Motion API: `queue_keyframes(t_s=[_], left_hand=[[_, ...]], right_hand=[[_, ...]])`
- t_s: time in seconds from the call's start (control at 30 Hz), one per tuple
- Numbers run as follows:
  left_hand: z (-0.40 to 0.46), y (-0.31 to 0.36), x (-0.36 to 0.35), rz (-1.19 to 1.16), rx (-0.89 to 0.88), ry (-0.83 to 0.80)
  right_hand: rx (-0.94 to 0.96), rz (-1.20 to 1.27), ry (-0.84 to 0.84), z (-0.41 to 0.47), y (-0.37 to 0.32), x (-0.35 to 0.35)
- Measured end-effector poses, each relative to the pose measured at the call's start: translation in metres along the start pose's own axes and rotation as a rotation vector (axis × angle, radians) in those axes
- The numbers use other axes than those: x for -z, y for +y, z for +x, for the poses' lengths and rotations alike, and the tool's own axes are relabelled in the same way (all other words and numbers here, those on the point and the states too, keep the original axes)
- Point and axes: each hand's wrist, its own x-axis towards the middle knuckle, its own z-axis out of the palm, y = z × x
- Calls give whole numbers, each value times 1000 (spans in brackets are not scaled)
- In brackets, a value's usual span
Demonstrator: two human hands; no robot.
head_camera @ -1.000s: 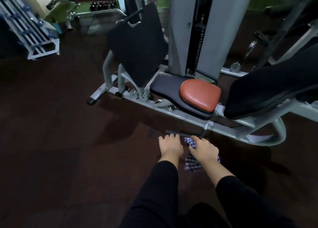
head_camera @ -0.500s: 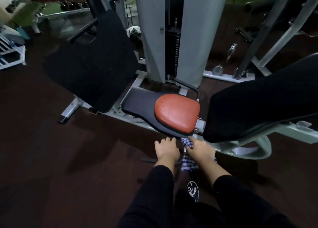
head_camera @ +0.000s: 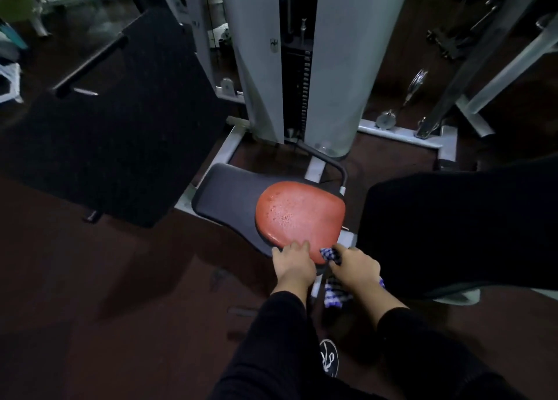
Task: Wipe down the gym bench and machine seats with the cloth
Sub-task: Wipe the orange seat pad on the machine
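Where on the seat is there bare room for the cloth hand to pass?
The red pad and the dark seat section left of it lie bare. Crowded only at the near edge, where the left hand rests and the right hand grips the checked cloth.

The red seat pad (head_camera: 300,215) looks like smooth vinyl with a slight sheen, and there are small speckles or droplets catching the light near its middle. The dark pad (head_camera: 226,200) under it is a duller, matt vinyl. The cloth (head_camera: 331,256) in the right hand (head_camera: 354,268) is a soft woven fabric, blue and white checks, crumpled. The big black pad (head_camera: 120,133) on the left has a matt, slightly grainy look. The machine's frame (head_camera: 401,133) is painted metal, pale and semi-gloss, and the pulley (head_camera: 418,81) is shiny bare metal. The floor (head_camera: 90,294) looks like dull dark rubber. The sleeves (head_camera: 271,339) are plain matt black fabric.
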Motion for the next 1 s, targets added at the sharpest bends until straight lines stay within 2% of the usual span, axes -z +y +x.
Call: queue_keyframes(t_s=[0.47,0.8,1.0], left_hand=[[143,-8,56,110,-157,-54],[238,-7,16,110,-180,-35],[294,-15,-25,119,-206,2]], right_hand=[[-171,98,-11,127,-21,23],[-209,147,-4,203,6,-44],[-134,157,185,247,28,-103]])
